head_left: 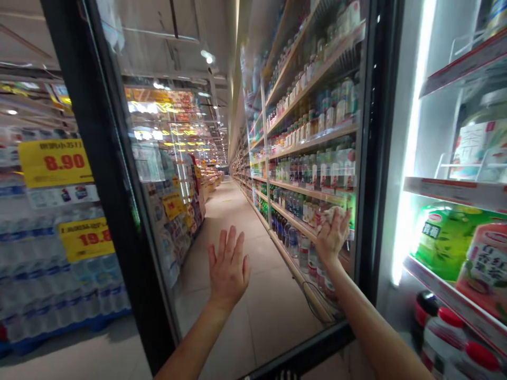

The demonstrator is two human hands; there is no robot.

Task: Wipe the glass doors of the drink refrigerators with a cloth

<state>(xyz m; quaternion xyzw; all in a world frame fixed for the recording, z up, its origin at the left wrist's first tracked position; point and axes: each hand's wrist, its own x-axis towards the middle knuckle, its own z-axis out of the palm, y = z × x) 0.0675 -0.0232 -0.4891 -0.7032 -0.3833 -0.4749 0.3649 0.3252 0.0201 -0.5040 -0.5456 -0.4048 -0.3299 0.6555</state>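
A glass cooler door [245, 327] with a black frame stands swung out in front of me. My left hand [227, 266] is raised against the middle of the glass, fingers stretched out and holding nothing; the picture does not settle whether the palm touches the pane. Near the right side of the pane, my right hand [332, 240] presses a crumpled whitish cloth [330, 215] to the glass. Its fingers lie over the cloth and hide part of it.
At right, lit cooler shelves [447, 190] hold green drink packs [451, 237] and red-capped bottles [447, 327]. To the left, packs of bottled water [59, 285] are stacked under yellow price signs [55, 161]. Through or on the glass appear an aisle and shelves of bottles.
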